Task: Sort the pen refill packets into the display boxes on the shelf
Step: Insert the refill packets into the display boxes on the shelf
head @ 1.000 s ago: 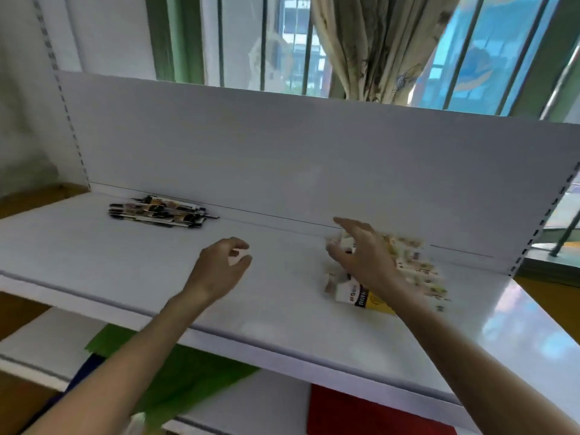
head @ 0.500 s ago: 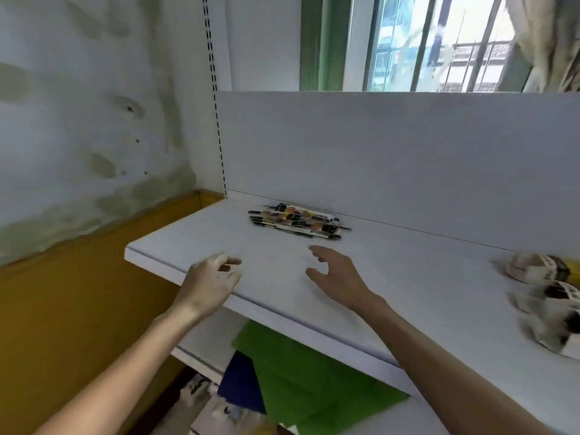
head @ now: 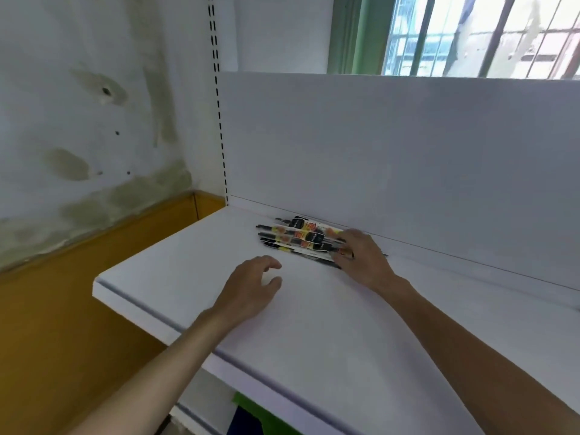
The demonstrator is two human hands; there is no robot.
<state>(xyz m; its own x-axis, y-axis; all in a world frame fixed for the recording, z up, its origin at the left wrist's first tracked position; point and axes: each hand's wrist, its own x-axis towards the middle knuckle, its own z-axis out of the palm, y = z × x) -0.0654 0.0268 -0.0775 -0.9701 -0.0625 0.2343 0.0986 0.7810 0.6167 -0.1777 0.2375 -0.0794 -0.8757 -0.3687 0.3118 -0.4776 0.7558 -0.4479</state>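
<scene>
A pile of pen refill packets (head: pixel 298 240), black with yellow and orange labels, lies on the white shelf (head: pixel 314 324) against its back panel near the left end. My right hand (head: pixel 361 255) lies over the right end of the pile, fingers spread across the packets and touching them. My left hand (head: pixel 251 287) hovers over the bare shelf in front of the pile, fingers loosely curled and holding nothing. No display boxes are in view.
The shelf's left edge (head: pixel 103 284) ends beside a stained wall with a yellow lower band (head: pixel 62 309). A white back panel (head: pixel 392 152) stands behind the pile, with a barred window above. Green and blue items (head: pixel 248 416) sit on a lower shelf.
The view has swung left, away from the display boxes. My right hand has reached forward from the bare shelf onto the packet pile. My left hand has stayed loosely curled.
</scene>
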